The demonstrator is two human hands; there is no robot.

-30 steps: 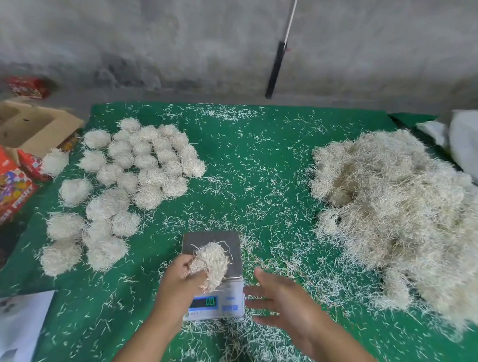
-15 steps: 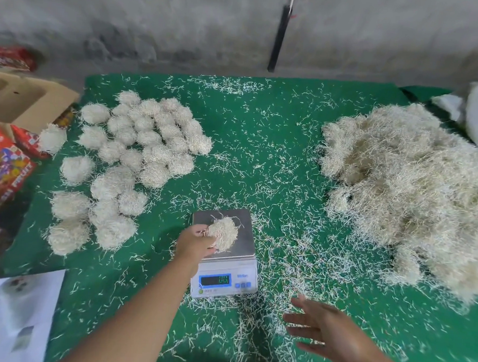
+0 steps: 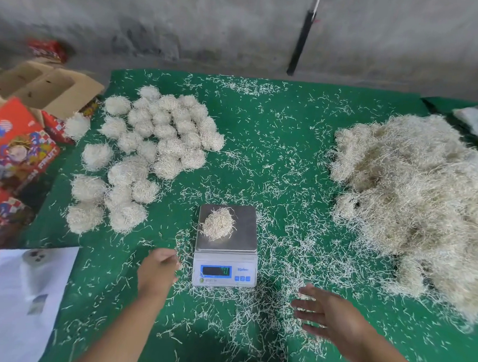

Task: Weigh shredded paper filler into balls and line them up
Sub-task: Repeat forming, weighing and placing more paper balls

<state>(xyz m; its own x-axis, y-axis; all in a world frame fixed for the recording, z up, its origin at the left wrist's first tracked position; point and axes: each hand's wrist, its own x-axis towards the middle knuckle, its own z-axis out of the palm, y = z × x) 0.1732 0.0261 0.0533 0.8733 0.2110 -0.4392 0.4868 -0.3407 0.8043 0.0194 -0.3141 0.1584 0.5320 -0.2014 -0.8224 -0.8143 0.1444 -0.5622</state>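
Observation:
A small ball of pale shredded paper (image 3: pixel 218 226) lies alone on the steel pan of a white digital scale (image 3: pixel 225 259) at the table's near middle. My left hand (image 3: pixel 158 271) hovers just left of the scale, fingers loosely curled, holding nothing. My right hand (image 3: pixel 327 316) floats low right of the scale, fingers spread and straight. Several finished balls (image 3: pixel 150 147) sit grouped at the left. A big heap of loose filler (image 3: pixel 416 197) covers the right side.
The green table cloth (image 3: pixel 276 144) is strewn with loose shreds. Cardboard and red printed boxes (image 3: pixel 16 139) crowd the left edge, with a white sheet (image 3: pixel 20 301) at the near left. A dark pole (image 3: pixel 299 42) leans on the grey wall behind.
My left hand set the ball on the scale pan, let go and drew back to the scale's left. My right hand moved lower and to the right.

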